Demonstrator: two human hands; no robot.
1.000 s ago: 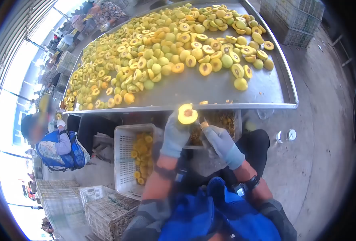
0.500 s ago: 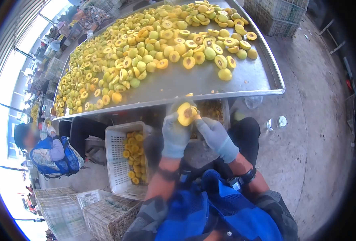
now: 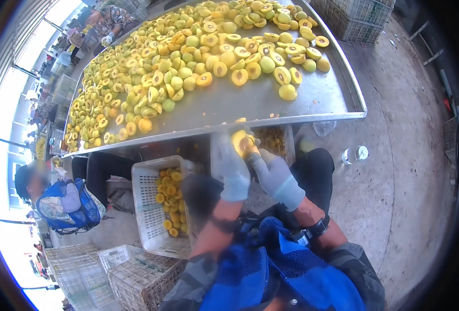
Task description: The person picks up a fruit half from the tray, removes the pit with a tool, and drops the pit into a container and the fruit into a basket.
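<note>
In a pale grey glove, my left hand [image 3: 230,168] grips a halved yellow peach [image 3: 238,142] with its cut face and brown stone cavity showing. Motion blurs this hand. My right hand [image 3: 273,173], also gloved, is closed close against the cut face. A small dark object pokes out of its fingers at the stone, mostly hidden, and I cannot make out its kind. Both hands are just in front of the near edge of a metal table [image 3: 214,111], which bears a heap of peach halves [image 3: 188,67] with green-yellow skins.
Left of my knees stands a white crate [image 3: 149,217] with peach halves [image 3: 172,202] in it. Another bin [image 3: 289,145] holds scraps under the table edge. A glass jar [image 3: 355,154] sits on the floor at right. A co-worker [image 3: 66,202] sits at left, near stacked crates [image 3: 136,280].
My left hand has shifted right, bringing the peach half closer to my right hand and turning it somewhat. The right hand moved slightly down. The camera view has shifted a little.
</note>
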